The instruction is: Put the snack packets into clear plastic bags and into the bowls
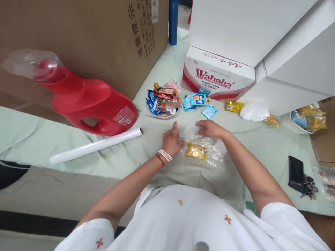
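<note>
A clear plastic bag [217, 153] lies on the cloth in front of me, with a yellow-wrapped snack [196, 151] in or under it; which one I cannot tell. My left hand [171, 141] is at the bag's left edge, index finger stretched forward and thumb apart. Over the bag's upper edge, my right hand [210, 128] has its fingers curled onto the thin plastic. Just beyond the hands stands a clear bowl [161, 115] heaped with wrapped snacks [167, 97]. Several light-blue packets [198, 99] lie to its right.
A red detergent bottle [91, 97] and a white tube [96, 145] lie left, before a large cardboard box [104, 42]. A Wahaha carton [217, 75] stands behind. Rightward are a white bundle [253, 111], a snack-filled bowl [298, 127], a phone [295, 172] and keys [310, 188].
</note>
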The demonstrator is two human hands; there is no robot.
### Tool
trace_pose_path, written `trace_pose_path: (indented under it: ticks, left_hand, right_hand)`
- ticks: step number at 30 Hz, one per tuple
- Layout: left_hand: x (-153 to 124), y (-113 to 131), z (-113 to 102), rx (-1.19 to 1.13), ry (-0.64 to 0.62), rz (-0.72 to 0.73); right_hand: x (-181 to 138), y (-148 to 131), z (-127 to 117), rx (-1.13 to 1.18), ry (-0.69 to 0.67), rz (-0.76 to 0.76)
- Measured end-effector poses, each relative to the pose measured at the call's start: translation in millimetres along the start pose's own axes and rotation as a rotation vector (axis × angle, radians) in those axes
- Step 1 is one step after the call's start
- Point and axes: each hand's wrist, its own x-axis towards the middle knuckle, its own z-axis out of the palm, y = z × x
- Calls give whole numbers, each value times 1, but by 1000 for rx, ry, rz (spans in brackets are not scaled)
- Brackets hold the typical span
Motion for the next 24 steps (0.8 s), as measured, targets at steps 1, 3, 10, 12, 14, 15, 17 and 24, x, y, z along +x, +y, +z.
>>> trace_pose_path:
  ticks: [1, 3, 10, 12, 14, 15, 17, 24]
  left_hand:
    - [1, -1, 1, -10, -14, -20]
    - [2, -2, 1, -20, -31, -42]
    - [-3, -15, -7, -65, 0, 54]
    - [-11, -23, -15, -155, 2, 129]
    - [-20, -28, -27, -268, -43, 155]
    - [-25, -29, -32, -322, -76, 128]
    - [-32, -21, -40, -426, -141, 38]
    - [-42, 52, -9, -316, -258, 175]
  right_hand:
    - [-6, 0, 1, -7, 7, -8]
    - [-21, -8, 5, -6, 74, -91]
    - [-101, -57, 61, -163, 125, -355]
    - [-117, -59, 81, -190, 143, -350]
    - [-125, -55, 96, -192, 173, -335]
    - [-128, -53, 102, -181, 188, -325]
    - [-129, -48, 110, -141, 214, -309]
    - [-138, -47, 115, 98, 323, -374]
